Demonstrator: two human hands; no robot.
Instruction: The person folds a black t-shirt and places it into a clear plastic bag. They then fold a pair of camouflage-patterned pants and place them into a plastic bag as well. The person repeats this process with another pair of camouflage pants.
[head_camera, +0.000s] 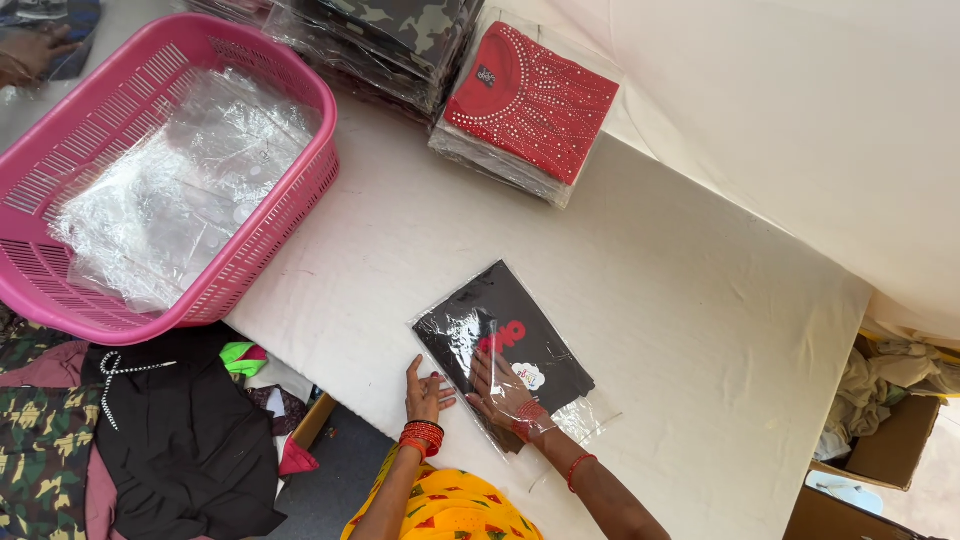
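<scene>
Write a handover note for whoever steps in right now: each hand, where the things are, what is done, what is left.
Left hand: flat on the white table, fingers at the near-left edge of the bagged black garment; holds nothing.
Right hand: inside the clear bag's open end, pressing on the garment.
Done: black garment is inside its bag; a stack of bagged red garments sits at the far edge.
Left: the bag's open end is not closed. Empty clear bags lie in the pink basket.
</scene>
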